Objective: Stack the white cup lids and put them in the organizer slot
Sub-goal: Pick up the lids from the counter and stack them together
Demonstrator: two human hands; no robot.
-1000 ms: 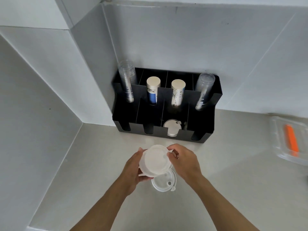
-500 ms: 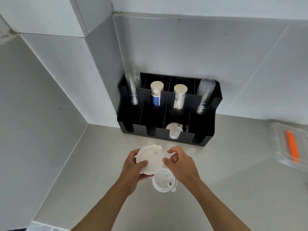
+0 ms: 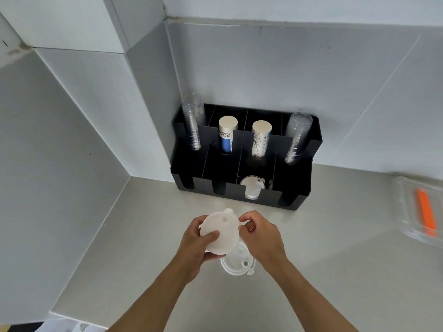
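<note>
Left hand [image 3: 195,245] grips a white lid stack [image 3: 220,233] above the counter [image 3: 134,236], thumb pressed on the flat face, other fingers underneath; the face tilts up toward the camera, the small tab at the rim points away toward the organizer [image 3: 247,154]. How many lids are in the held stack, cannot tell. The discs are round, so no long axis; stack axis runs roughly toward the camera. Right hand [image 3: 262,238] pinches the stack's right rim with curled fingertips, so both hands are closed on the same stack. 1 more loose lid [image 3: 237,263] lies flat on the counter just below the hands, partly covered by them, hole side up, its tab pointing lower right. Organizer is black, against the back wall near the corner: 4 front slots and 4 rear slots. Rear row, left to right: 1 clear cup stack [image 3: 193,123], 1 paper cup stack with blue print [image 3: 226,134], 1 paper cup stack with dark print [image 3: 260,137], 1 clear cup stack [image 3: 297,137], all leaning back. Front row: third slot from left holds slotted lids [image 3: 252,188], standing on edge, face toward the camera; count unclear. The other 3 front slots look dark. Far right on the counter: 1 clear plastic container [image 3: 407,212] with 1 orange item [image 3: 426,213] inside, blurred.
</note>
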